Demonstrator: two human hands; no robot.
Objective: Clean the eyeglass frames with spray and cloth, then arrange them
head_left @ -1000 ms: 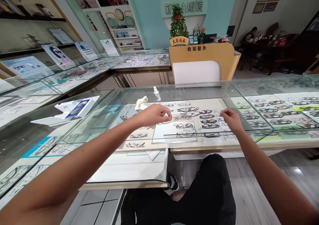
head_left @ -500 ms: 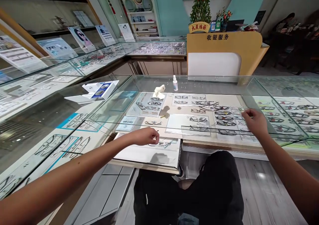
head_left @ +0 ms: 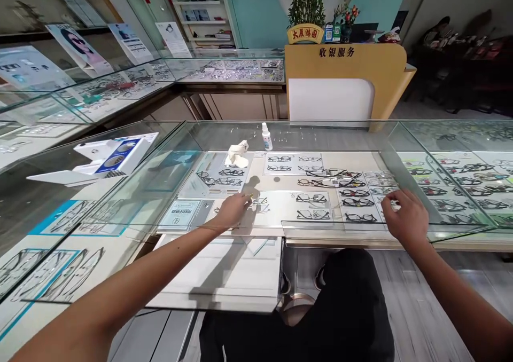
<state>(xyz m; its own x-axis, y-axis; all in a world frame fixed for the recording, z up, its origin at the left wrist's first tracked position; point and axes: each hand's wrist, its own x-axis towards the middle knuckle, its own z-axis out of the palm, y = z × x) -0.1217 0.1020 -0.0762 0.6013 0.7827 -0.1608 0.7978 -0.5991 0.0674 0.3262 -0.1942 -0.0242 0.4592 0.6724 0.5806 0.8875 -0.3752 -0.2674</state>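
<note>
My left hand (head_left: pixel 232 210) is closed, its fingertips pinching a pair of thin-framed eyeglasses (head_left: pixel 261 204) over the display case. Below that forearm, a pale pulled-out drawer (head_left: pixel 224 284) juts towards my lap. My right hand (head_left: pixel 406 215) hovers at the right part of the case, thumb and index finger curled together; whether anything is between them I cannot make out. Rows of dark-framed eyeglasses (head_left: pixel 356 193) lie left of it on white cards. To the left of the rows, more eyeglasses (head_left: pixel 312 214) rest on a pale card.
A small white spray bottle (head_left: pixel 266 136) and a crumpled cream cloth (head_left: pixel 237 155) stand on the glass top. An opened blue-and-white box (head_left: pixel 120 156) lies to their left. The glass display case (head_left: pixel 336 138) spans the front, with a yellow counter (head_left: pixel 328 63) behind.
My left hand has moved forward from above the drawer to over the case, bringing the eyeglasses along. The view has shifted slightly, and my right hand sits a little lower.
</note>
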